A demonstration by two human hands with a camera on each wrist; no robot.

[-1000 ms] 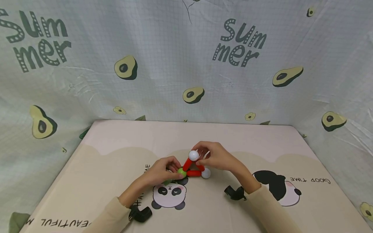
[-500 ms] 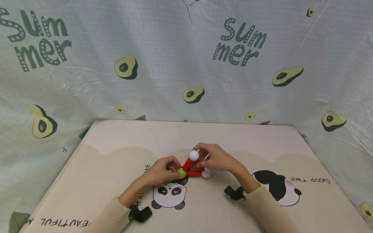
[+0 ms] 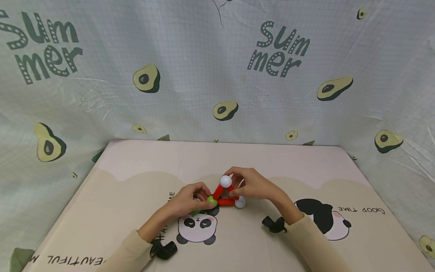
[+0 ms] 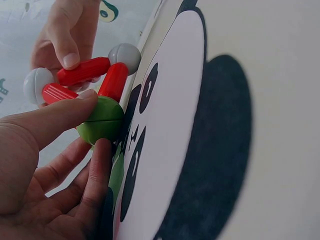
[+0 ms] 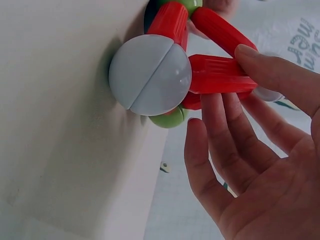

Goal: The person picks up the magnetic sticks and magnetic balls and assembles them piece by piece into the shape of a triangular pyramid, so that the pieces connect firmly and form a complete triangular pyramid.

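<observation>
A toy frame of red rods and balls stands on the table near the middle in the head view. My left hand (image 3: 190, 198) pinches the green ball (image 4: 102, 120) at its left corner between thumb and finger. A white ball (image 3: 225, 181) tops the frame, and another white ball (image 5: 150, 75) rests at the right corner. My right hand (image 3: 253, 183) grips the red rod (image 5: 217, 75) joining those two white balls, thumb on one side and fingers on the other. Low behind it, a second green ball (image 5: 170, 118) shows partly in the right wrist view.
A pale tabletop cover (image 3: 136, 204) carries printed animals and words, including a panda print (image 3: 197, 227) just in front of the frame. Behind the table hangs a cloth (image 3: 190, 49) with avocado prints. Black wrist mounts (image 3: 164, 250) sit at both wrists.
My right hand has come down slightly along the rod since a second ago, then stays in place. The left hand and the toy frame look still.
</observation>
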